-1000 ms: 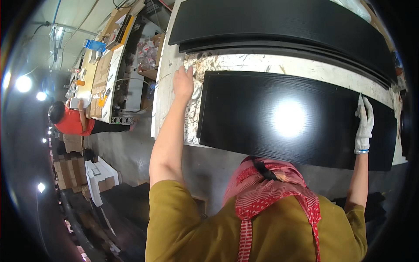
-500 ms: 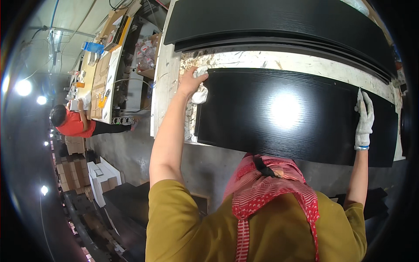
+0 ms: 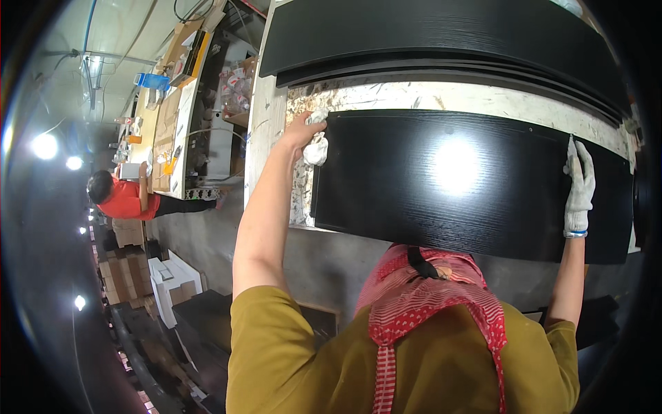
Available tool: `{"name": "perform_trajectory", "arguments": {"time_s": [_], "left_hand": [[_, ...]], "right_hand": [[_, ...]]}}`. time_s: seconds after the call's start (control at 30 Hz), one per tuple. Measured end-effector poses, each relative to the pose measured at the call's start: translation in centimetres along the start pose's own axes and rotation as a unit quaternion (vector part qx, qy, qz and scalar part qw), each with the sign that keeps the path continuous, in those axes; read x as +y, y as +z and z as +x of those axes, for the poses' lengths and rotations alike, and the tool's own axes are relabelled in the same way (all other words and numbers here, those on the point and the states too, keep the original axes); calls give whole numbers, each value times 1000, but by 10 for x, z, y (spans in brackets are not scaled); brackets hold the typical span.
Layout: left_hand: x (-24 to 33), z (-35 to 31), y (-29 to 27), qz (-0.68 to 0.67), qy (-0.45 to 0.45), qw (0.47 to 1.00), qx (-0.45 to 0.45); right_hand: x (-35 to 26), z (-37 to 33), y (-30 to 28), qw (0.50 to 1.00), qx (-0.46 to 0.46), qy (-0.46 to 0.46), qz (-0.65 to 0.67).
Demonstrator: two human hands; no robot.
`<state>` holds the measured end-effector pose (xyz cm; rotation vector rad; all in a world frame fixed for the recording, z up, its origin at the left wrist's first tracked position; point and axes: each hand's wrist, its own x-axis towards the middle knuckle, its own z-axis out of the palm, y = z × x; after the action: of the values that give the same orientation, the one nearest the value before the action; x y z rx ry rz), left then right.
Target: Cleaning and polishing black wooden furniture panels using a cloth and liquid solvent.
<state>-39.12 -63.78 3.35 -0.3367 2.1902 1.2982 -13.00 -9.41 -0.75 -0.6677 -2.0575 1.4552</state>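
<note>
A long black board (image 3: 386, 172) with a fine wood-grain surface lies flat before me, a bright light reflected on it. At its left end my bare left hand (image 3: 301, 132) grips a crumpled white rag (image 3: 316, 148), which sits against the board's edge. My right hand (image 3: 579, 186), in a whitish knitted glove, rests on the board towards its right end. Its fingers are stretched towards the far edge. A thin pale point shows at the fingertips, too small to make out.
More black boards (image 3: 427, 31) are stacked beyond, on the paint-stained white worktable (image 3: 265, 131). At the left, a person in a red top (image 3: 124, 198) stands at another bench (image 3: 181, 131). Cartons (image 3: 127, 272) and a white box (image 3: 172, 286) stand on the floor to the left.
The whole view has shifted slightly. Both hands stay at nearly the same places on the board, and the left still holds the rag.
</note>
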Motion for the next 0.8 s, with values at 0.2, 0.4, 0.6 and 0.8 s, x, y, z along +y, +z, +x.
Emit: {"name": "perform_trajectory", "arguments": {"time_s": [0.2, 0.4, 0.6, 0.8], "left_hand": [[-6, 5, 1, -70, -8, 997, 0], [-1, 3, 6, -76, 2, 996, 50], [-8, -24, 3, 134, 218, 948, 188], [-13, -100, 136, 256, 425, 856, 147]], "right_hand": [[-5, -3, -1, 1000, 13, 1, -9], [-6, 0, 1, 1000, 11, -1, -5], [-3, 3, 0, 1000, 0, -4, 9], [-92, -21, 92, 978, -145, -133, -72]]}}
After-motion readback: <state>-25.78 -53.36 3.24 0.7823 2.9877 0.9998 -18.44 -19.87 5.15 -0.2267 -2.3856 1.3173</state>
